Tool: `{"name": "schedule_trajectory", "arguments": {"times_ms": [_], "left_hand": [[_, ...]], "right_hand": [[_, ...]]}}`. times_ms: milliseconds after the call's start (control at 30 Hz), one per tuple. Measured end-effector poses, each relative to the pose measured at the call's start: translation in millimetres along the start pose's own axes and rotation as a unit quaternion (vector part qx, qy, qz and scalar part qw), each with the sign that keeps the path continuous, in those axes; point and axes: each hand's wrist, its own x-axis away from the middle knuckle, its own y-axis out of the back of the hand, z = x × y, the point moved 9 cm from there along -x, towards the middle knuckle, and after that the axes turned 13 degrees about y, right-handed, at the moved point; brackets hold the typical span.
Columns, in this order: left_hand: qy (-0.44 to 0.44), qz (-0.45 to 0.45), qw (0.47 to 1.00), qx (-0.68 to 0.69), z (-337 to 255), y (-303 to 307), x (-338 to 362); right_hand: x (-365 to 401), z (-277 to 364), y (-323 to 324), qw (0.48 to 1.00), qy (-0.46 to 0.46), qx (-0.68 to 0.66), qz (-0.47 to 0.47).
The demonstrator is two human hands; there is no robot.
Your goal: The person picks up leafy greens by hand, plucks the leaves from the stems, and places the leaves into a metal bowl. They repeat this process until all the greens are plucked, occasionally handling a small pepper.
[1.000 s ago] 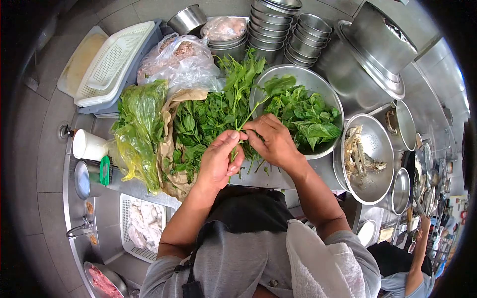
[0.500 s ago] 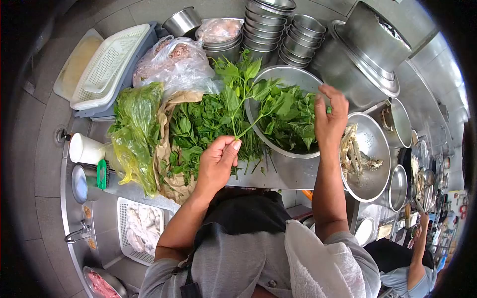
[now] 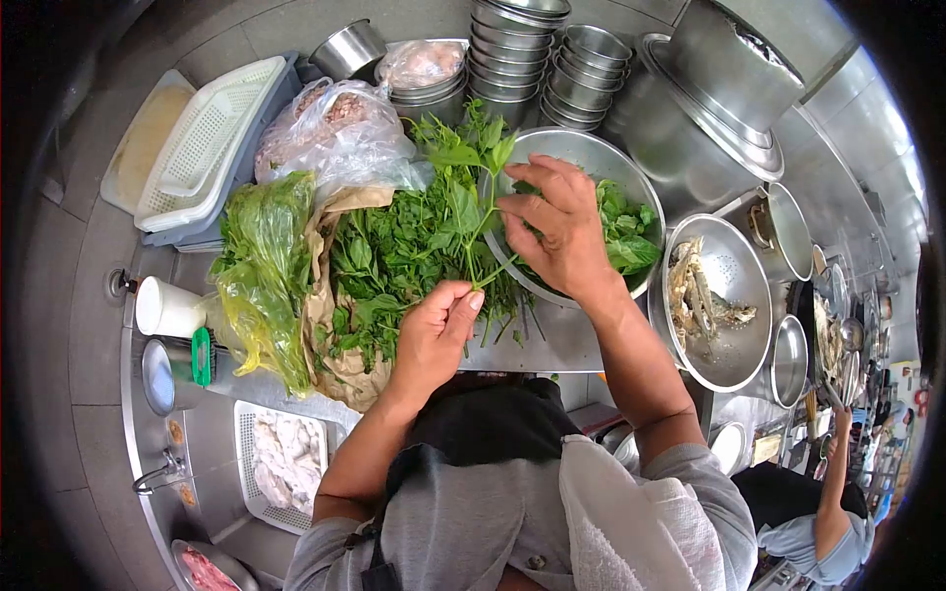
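Note:
My left hand [image 3: 434, 330] is closed, with thumb and forefinger pinching the lower stem of an upright leafy green sprig [image 3: 468, 219]. Beside the sprig's upper leaves is my right hand [image 3: 564, 231], its fingers curved and apart, fingertips right at the stem. Under that hand stands a metal bowl [image 3: 645, 182] with loose green leaves [image 3: 629, 231] in it, partly hidden by the hand and forearm. A heap of leafy stems [image 3: 379, 256] lies on brown paper [image 3: 320, 222] behind my left hand.
Left are a plastic bag of greens [image 3: 264, 266], a bag of pinkish food [image 3: 340, 128] and white baskets [image 3: 202, 138]. Stacked metal containers [image 3: 507, 64] stand behind. A colander [image 3: 744, 340] with fish pieces is at right, with another person's arm [image 3: 838, 458] beyond. A sink lies lower left.
My right hand has moved left from the bowl's right side to the sprig. The left hand keeps its pinch on the stem, nearly in place. The camera view has shifted slightly.

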Motion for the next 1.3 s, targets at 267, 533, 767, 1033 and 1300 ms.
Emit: {"name": "schedule_trajectory", "arguments": {"times_ms": [267, 533, 767, 1033, 1300], "left_hand": [[0.015, 0.001, 0.999, 0.033, 10.1, 9.3, -0.8], [-0.001, 0.001, 1.000, -0.021, 5.8, 2.2, 1.3], [-0.094, -0.070, 0.977, -0.176, -18.2, 5.7, 13.2], [-0.062, -0.079, 0.977, -0.186, -11.6, 15.5, 12.4], [-0.117, -0.142, 0.944, -0.274, -21.7, 17.6, 8.5]], "right_hand": [[45.5, -89.2, 61.1, 0.960, -0.266, 0.059, -0.066], [6.5, -31.1, 44.4, 0.996, -0.084, 0.040, -0.016], [-11.3, -16.3, 26.1, 0.995, 0.033, 0.024, 0.089], [0.1, -9.4, 12.2, 0.986, 0.071, 0.008, 0.150], [24.8, -63.0, 55.1, 0.994, -0.071, 0.086, 0.019]]}}
